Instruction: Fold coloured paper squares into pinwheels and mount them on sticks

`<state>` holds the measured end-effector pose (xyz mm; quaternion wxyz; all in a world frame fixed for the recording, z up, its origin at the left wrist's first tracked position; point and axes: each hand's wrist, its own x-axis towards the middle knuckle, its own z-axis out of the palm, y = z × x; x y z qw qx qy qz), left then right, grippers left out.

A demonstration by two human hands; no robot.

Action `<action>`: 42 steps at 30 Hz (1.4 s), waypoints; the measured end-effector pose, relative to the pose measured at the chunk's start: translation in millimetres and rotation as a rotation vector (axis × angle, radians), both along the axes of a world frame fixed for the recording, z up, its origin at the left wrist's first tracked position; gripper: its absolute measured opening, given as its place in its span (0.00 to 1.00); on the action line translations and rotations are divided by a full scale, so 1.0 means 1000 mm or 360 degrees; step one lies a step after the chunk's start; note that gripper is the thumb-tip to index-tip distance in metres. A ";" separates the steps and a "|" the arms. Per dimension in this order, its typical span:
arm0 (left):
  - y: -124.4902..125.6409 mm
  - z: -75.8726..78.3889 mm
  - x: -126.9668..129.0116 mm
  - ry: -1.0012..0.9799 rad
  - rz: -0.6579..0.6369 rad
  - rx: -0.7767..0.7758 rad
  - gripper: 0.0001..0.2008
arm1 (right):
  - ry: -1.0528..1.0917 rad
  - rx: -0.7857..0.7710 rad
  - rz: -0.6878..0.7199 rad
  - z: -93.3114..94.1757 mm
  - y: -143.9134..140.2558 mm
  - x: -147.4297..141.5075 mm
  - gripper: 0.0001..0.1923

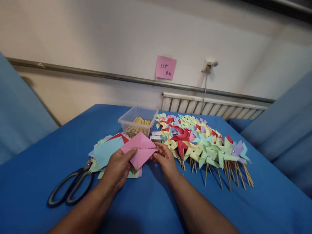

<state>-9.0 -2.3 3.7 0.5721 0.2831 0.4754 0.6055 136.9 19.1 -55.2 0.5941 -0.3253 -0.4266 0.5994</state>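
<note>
A pink paper square (140, 148) with slits cut in from its corners is held up in front of me, corner toward me. My left hand (119, 165) pinches its left side, thumb on top. At the right corner, by a slit, the fingers of my right hand (165, 159) are closed on the paper's edge. Below and to the left lies a loose stack of coloured paper sheets (107, 152), light blue on top. Black-handled scissors (73, 185) rest beside it, their blades hidden under the paper.
A clear plastic box (124, 122) of wooden sticks (140, 123) stands behind the paper. Many finished paper pinwheels (208, 155) on sticks lie at right. Blue cloth (151, 208) covers the table. A radiator (195, 105), metal rail (109, 76) and pink note (165, 67) are at the wall.
</note>
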 end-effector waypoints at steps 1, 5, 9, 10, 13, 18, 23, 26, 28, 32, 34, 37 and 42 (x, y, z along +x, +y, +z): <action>0.000 0.001 0.000 -0.0020 0.0019 0.0000 0.16 | -0.0052 0.0036 -0.0089 -0.001 0.000 -0.001 0.21; 0.001 0.002 -0.002 -0.0098 0.0047 -0.0001 0.15 | -0.0566 0.0376 -0.0531 0.001 -0.007 -0.001 0.24; -0.001 -0.001 -0.003 -0.0124 0.0042 0.0037 0.15 | -0.1089 0.0892 -0.0662 0.013 -0.024 0.000 0.26; -0.001 -0.002 -0.004 -0.0128 0.0025 0.0057 0.15 | -0.1174 0.0973 -0.0631 0.015 -0.027 0.000 0.27; -0.003 -0.003 -0.003 -0.0120 -0.0038 0.0083 0.16 | -0.1345 0.1097 -0.0534 0.020 -0.035 -0.004 0.25; -0.006 -0.004 -0.001 -0.0097 -0.0107 0.0074 0.19 | -0.1400 0.1192 -0.0523 0.019 -0.036 -0.008 0.18; -0.007 -0.005 0.000 -0.0068 -0.0171 0.0068 0.17 | -0.1311 0.1150 -0.0515 0.018 -0.032 -0.007 0.10; -0.008 -0.004 0.002 -0.0103 -0.0182 0.0060 0.18 | -0.1207 0.1067 -0.0523 0.017 -0.030 -0.007 0.05; -0.009 -0.001 0.004 -0.0118 -0.0193 0.0042 0.20 | -0.1136 0.0982 -0.0527 0.017 -0.030 -0.007 0.03; -0.011 0.002 0.007 -0.0061 -0.0214 0.0009 0.21 | -0.1023 0.0779 -0.0534 0.016 -0.029 -0.008 0.04; -0.012 0.002 0.008 -0.0024 -0.0233 0.0017 0.20 | -0.0997 0.0679 -0.0530 0.015 -0.028 -0.008 0.05; -0.012 0.000 0.008 0.0048 -0.0276 0.0006 0.21 | -0.0993 0.0567 -0.0505 0.013 -0.026 -0.007 0.07; -0.013 -0.003 0.008 0.0121 -0.0356 0.0008 0.20 | -0.1007 0.0508 -0.0488 0.010 -0.021 -0.006 0.08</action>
